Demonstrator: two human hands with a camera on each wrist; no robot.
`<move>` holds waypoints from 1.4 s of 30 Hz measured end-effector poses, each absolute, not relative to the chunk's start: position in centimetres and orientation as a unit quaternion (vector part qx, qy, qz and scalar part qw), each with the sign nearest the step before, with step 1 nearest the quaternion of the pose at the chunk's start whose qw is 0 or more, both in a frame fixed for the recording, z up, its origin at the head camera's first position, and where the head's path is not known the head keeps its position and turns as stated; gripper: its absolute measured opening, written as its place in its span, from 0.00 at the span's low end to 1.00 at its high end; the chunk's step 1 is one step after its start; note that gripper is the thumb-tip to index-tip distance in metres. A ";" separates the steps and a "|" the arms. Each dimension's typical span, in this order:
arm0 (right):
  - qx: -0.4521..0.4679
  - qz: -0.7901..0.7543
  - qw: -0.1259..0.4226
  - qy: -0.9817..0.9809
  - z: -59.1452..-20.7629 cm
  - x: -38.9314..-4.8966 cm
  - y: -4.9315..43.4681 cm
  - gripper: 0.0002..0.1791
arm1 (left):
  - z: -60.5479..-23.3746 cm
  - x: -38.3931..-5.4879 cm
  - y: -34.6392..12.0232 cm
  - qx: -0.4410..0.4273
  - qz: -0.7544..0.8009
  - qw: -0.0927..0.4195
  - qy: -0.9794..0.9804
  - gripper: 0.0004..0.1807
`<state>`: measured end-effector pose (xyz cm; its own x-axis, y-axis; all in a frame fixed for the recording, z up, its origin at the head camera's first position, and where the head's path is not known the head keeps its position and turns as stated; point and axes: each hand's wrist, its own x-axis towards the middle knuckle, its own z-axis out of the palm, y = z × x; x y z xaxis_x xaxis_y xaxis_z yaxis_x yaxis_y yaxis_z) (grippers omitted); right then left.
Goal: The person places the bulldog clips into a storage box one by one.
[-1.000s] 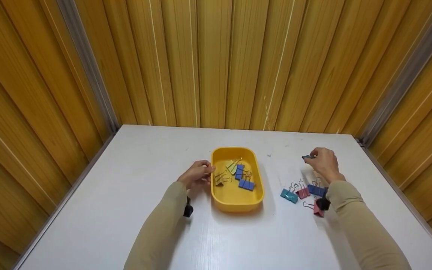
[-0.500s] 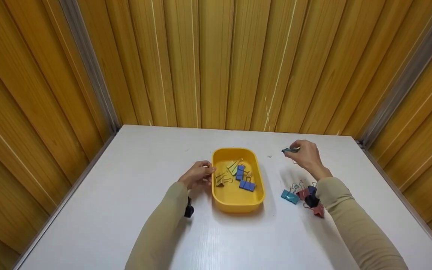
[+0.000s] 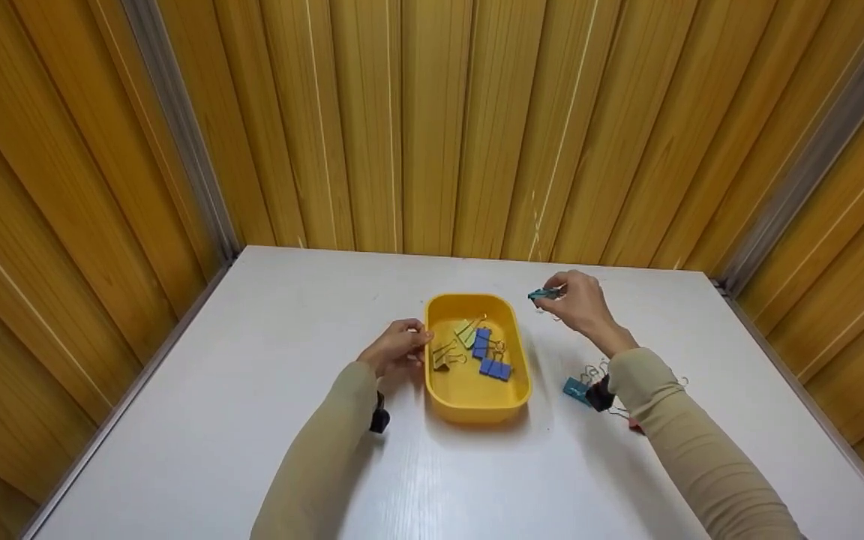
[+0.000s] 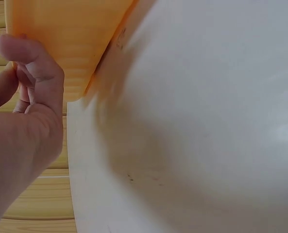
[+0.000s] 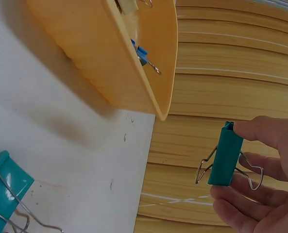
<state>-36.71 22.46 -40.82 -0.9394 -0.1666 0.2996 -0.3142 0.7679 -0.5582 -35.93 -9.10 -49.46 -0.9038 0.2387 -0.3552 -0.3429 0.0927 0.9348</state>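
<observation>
My right hand (image 3: 580, 304) pinches a teal binder clip (image 5: 226, 155) between thumb and fingers, its wire handles folded out to both sides. It is held above the table, just right of the yellow bin (image 3: 477, 412). At the bin's left side, my left hand (image 3: 396, 345) grips the rim with thumb and fingers; the left wrist view shows them at the orange-looking wall (image 4: 66, 39). Inside the bin lie two blue binder clips (image 3: 481, 343), a pale green binder clip (image 3: 466, 336) and an olive one (image 3: 441, 363).
Right of the bin, another teal binder clip (image 3: 574, 390) lies on the white table (image 3: 199, 420). A red binder clip (image 3: 635, 425) near it is partly covered by my right sleeve (image 3: 672, 405). Wood-patterned panels (image 3: 432, 127) enclose the table's back and sides.
My right hand has carried the teal binder clip leftward and slightly away from me, from above the loose clips toward the bin. The left hand has stayed on the rim.
</observation>
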 end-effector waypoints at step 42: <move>0.225 0.296 0.111 -0.922 -41.7 -36.6 15.5 0.16 | -50.4 -36.0 -8.6 -0.012 0.693 0.201 0.692 0.06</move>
